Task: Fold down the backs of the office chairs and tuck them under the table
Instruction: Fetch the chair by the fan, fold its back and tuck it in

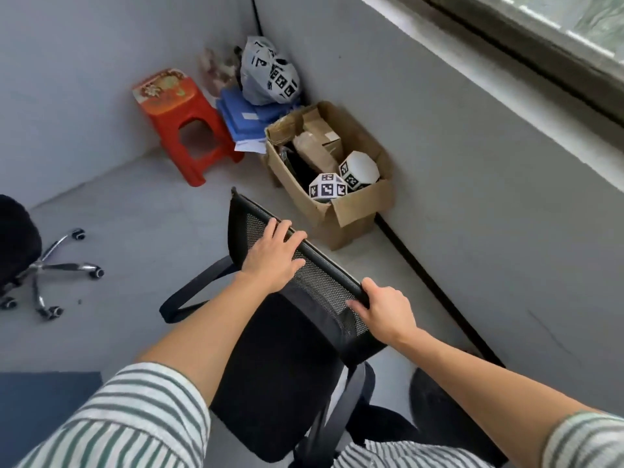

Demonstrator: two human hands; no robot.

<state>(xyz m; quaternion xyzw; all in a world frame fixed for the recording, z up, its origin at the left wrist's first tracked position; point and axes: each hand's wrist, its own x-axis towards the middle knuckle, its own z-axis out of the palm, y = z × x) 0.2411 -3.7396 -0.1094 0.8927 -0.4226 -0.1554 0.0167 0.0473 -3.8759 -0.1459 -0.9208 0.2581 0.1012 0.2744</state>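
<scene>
A black office chair stands right below me, with a mesh back, a padded seat and curved armrests. My left hand lies over the top edge of the back near its left end, fingers curled over the rim. My right hand grips the same top edge near its right corner. The back leans over the seat. A second black office chair with a chrome wheeled base stands at the left edge, partly cut off.
A red plastic stool, blue folders, a plastic bag and an open cardboard box with marker-covered objects crowd the corner ahead. A grey wall with a black skirting strip runs along the right. A dark blue mat lies lower left.
</scene>
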